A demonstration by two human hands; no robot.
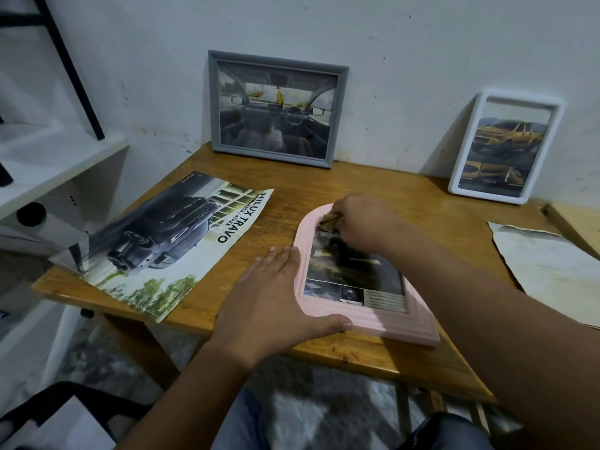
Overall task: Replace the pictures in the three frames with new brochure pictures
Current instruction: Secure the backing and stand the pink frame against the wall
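So the arched pink plastic frame (363,284) is lying face up near the front edge of our small wooden desk (324,190), with a dark car picture already showing behind the glass. Our left hand (269,297) is spread flat with fingers together, pressed against the frame's left side and holding nothing, just bracing. Our right hand (360,222) is bunched up at the arched top, fingers pinched around what looks like a crumpled brownish cloth or paper (329,220); can't tell which.

Biggest worry: the frame's near corner sits close to the desk's front edge, so a hard rub could shove it off if the left hand slips. Pressing hard on the glass could also shift or crease the picture under it.

The grey rectangular frame (276,108) leans on the wall at the back edge with a car interior shot in it, and the white rounded frame (506,147) leans near the back right corner with yellow cars. Both look a bit tippy if we bump the desk.

The open truck brochure (168,241) hangs over the left edge, and a loose worn sheet of paper (552,267) overhangs the right. The white wall is scuffed, there's a white shelf on the left, and the space is cramped.
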